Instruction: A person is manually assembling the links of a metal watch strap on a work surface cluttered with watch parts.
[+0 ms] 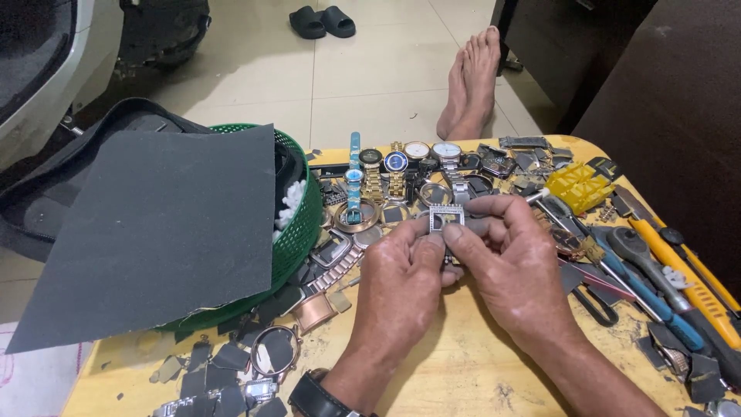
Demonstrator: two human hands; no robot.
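Note:
My left hand and my right hand meet above the yellow table. Together they pinch a small square silver watch case with a stone-set rim, held upright between thumbs and forefingers. A dark grey pad lies behind the case under my right fingers. A black watch strap is on my left wrist. Just beyond the hands lie rows of wristwatches and loose watch rings.
A green mesh basket at the left is covered by a dark sandpaper sheet. Screwdrivers and pliers and a yellow plastic tool lie at the right. Watch parts litter the front left. A person's bare foot rests beyond the table.

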